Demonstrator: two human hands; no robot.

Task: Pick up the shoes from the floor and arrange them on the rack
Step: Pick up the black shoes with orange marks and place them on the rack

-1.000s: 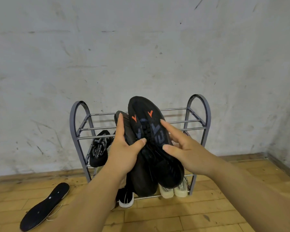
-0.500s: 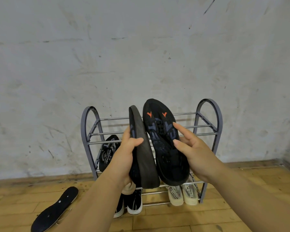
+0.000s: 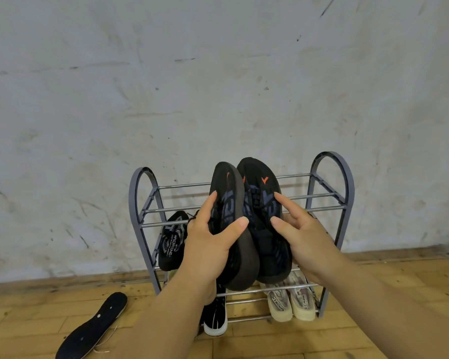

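Note:
I hold two black shoes with orange marks upright in front of the grey metal rack (image 3: 346, 193). My left hand (image 3: 208, 244) grips the left black shoe (image 3: 231, 193), thumb across its front. My right hand (image 3: 303, 237) grips the right black shoe (image 3: 262, 193), whose patterned sole faces me. The two shoes press together, toes up, level with the rack's upper bars. Both hide the middle of the rack.
A black sandal (image 3: 171, 239) hangs on the rack's left side. A black-and-white shoe (image 3: 215, 320) and a cream pair (image 3: 290, 301) sit on the bottom shelf. A black insole (image 3: 94, 327) lies on the wooden floor at left. A scuffed white wall stands behind.
The left shoe has turned from edge-on so its patterned sole shows, and the two shoes have come together. My view has shifted slightly.

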